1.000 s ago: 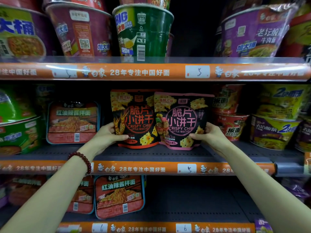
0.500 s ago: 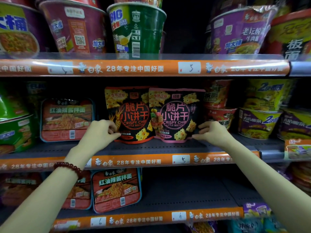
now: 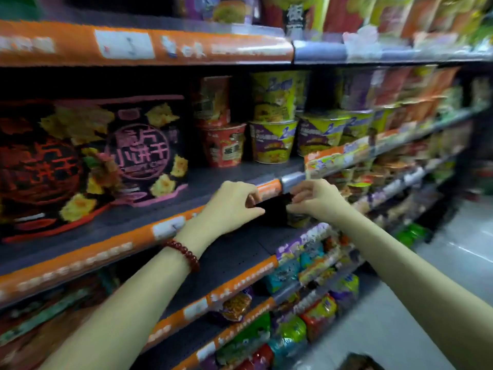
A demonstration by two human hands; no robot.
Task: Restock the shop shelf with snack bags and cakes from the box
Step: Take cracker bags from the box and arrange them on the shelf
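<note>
Single head-worn view, close to the shelf point(image 3: 229, 188), facing down and rightward along the aisle, motion-blurred

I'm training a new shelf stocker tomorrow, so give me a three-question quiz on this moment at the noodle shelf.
1. True or false: both hands are gripping the two black biscuit bags.
2. Which wrist wears the red bead bracelet? A) left B) right C) neither
3. Fill in: next to the biscuit bags on the same shelf stand red and ____ noodle cups.

Key
1. False. The left hand and right hand are together in front of the shelf edge, away from the bags; the blur hides whether they hold anything.
2. A
3. yellow
</note>
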